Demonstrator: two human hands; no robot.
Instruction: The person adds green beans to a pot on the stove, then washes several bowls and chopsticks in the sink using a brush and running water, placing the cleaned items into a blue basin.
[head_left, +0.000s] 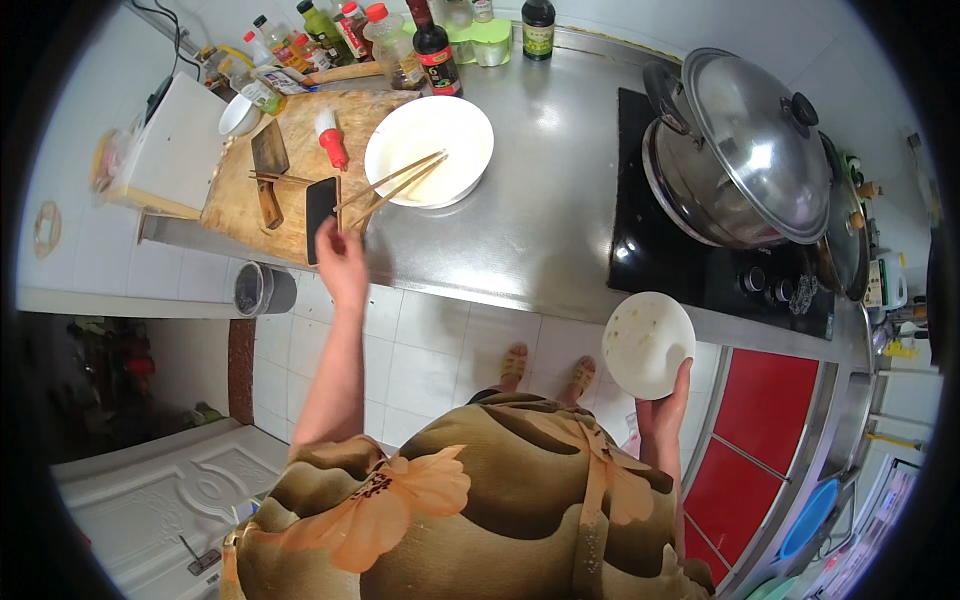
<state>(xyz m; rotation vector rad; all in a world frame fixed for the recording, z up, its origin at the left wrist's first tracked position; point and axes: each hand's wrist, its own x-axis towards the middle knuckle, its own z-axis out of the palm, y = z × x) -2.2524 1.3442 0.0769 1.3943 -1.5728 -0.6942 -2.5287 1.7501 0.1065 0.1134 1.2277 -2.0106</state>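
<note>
My left hand (341, 262) is at the front edge of a wooden cutting board (229, 199), its fingertips against a dark smartphone (322, 214). Whether they grip the phone is hard to make out. A pair of wooden chopsticks (394, 184) leans out of a large white bowl (379, 157) towards that hand; pale batter-like liquid lies in the bowl. In my right hand (664, 412) is a small white dish (649, 345), held by its edge in front of the counter, with small greenish bits on its surface.
A cleaver (270, 157), more chopsticks (289, 178) and a red-handled brush (331, 142) lie on the board. Several bottles (442, 64) line the wall. A lidded steel pot (690, 187) stands on the black cooktop (630, 225). Below the counter sits a bin (277, 289).
</note>
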